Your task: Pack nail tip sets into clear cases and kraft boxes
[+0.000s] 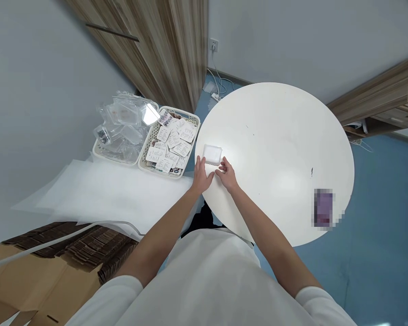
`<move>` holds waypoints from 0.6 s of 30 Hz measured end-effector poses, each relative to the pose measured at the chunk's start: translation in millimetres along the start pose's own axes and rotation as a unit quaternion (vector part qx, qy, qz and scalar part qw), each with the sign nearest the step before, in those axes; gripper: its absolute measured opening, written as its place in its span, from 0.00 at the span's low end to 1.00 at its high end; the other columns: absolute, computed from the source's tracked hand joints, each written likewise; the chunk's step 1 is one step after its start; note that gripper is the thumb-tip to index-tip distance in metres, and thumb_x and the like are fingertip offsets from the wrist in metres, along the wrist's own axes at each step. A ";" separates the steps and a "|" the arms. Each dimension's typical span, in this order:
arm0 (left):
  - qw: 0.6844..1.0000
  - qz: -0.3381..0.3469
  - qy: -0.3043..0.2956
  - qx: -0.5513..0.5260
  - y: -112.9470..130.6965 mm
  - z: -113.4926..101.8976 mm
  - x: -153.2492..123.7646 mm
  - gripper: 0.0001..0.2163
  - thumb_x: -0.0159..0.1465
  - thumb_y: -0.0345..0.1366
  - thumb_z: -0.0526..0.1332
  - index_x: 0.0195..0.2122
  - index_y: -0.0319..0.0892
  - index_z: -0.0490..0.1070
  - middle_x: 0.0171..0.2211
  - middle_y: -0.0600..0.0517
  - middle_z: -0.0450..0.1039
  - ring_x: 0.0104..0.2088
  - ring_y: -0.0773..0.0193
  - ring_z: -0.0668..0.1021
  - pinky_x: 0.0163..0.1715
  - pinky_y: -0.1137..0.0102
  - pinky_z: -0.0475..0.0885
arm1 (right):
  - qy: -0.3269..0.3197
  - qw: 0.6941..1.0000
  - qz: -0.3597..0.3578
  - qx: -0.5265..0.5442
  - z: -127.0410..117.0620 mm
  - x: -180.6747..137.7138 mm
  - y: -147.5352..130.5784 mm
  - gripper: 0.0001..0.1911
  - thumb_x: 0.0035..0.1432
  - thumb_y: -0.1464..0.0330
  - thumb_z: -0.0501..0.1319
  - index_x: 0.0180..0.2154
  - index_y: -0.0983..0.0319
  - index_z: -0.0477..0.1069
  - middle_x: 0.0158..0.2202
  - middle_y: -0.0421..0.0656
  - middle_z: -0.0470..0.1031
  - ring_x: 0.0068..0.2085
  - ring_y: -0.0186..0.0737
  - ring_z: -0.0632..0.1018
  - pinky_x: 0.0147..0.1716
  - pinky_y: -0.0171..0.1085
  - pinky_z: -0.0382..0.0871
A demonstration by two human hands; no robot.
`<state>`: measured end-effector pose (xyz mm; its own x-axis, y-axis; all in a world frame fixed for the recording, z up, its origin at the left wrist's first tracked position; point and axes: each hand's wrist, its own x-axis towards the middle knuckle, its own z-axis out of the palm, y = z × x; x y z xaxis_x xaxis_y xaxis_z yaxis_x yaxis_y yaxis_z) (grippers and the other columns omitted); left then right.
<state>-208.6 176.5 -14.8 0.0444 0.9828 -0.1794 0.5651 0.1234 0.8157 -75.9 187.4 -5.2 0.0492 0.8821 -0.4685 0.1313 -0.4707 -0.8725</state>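
A small white foam-like pad (212,154) lies at the left edge of the round white table (279,149). My left hand (201,174) rests just below and left of it, its fingertips touching the pad's near left corner. My right hand (226,174) sits just right of that, fingers curled in a pinch at the pad's near right corner. Whether either hand grips the pad or a thin sheet under it is hard to tell.
Left of the table stand two white baskets: one (190,118) holds several printed cards, the other (97,151) clear plastic cases. White foam sheets (115,194) lie beside them, with a cardboard box (37,271) of brown items nearer. A pixelated purple item (323,209) sits on the table's right.
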 end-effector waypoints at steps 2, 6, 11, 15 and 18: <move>1.000 -0.002 -0.003 -0.004 -0.7 -0.7 -2.9 0.32 0.58 0.39 0.56 0.60 0.44 0.38 0.62 0.45 0.31 0.61 0.54 0.42 0.57 0.56 0.44 | 0.001 1.000 0.002 0.000 -1.1 -3.6 1.6 0.38 0.44 0.65 0.59 0.58 0.52 0.47 0.51 0.42 0.58 0.47 0.38 0.66 0.45 0.39 0.65; 1.000 -0.005 -0.005 -0.013 -1.1 -3.3 -8.6 0.33 0.57 0.39 0.56 0.60 0.46 0.38 0.62 0.46 0.32 0.61 0.55 0.42 0.57 0.57 0.44 | 0.004 1.000 0.013 0.003 -3.6 -11.8 0.9 0.39 0.44 0.65 0.59 0.58 0.51 0.47 0.51 0.42 0.58 0.47 0.38 0.65 0.45 0.40 0.65; 1.000 -0.014 0.015 -0.018 4.3 -5.6 -16.5 0.32 0.56 0.38 0.57 0.60 0.45 0.41 0.62 0.46 0.36 0.61 0.55 0.43 0.57 0.56 0.46 | 0.004 1.000 0.029 0.002 -15.2 -35.1 -1.5 0.36 0.44 0.64 0.60 0.56 0.52 0.50 0.51 0.43 0.60 0.45 0.38 0.67 0.43 0.40 0.66; 0.998 -0.023 0.045 -0.026 11.4 -4.1 -37.6 0.29 0.57 0.37 0.56 0.58 0.44 0.45 0.61 0.46 0.40 0.61 0.55 0.45 0.57 0.56 0.47 | -0.010 0.999 0.032 -0.005 -34.3 -65.0 6.4 0.32 0.46 0.63 0.58 0.54 0.53 0.54 0.50 0.45 0.61 0.40 0.37 0.70 0.40 0.40 0.67; 0.997 -0.022 0.068 -0.018 15.4 -1.0 -68.9 0.25 0.57 0.37 0.55 0.56 0.42 0.51 0.60 0.45 0.45 0.60 0.56 0.48 0.57 0.58 0.49 | -0.025 0.999 0.028 -0.011 -49.0 -86.1 19.6 0.28 0.47 0.64 0.57 0.52 0.55 0.56 0.49 0.45 0.63 0.37 0.36 0.72 0.41 0.42 0.66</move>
<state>-203.8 110.8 10.7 -0.0935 0.9855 -0.1419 0.5340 0.1699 0.8283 -29.1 103.1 24.8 0.0071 0.8523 -0.5230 0.1513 -0.5179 -0.8420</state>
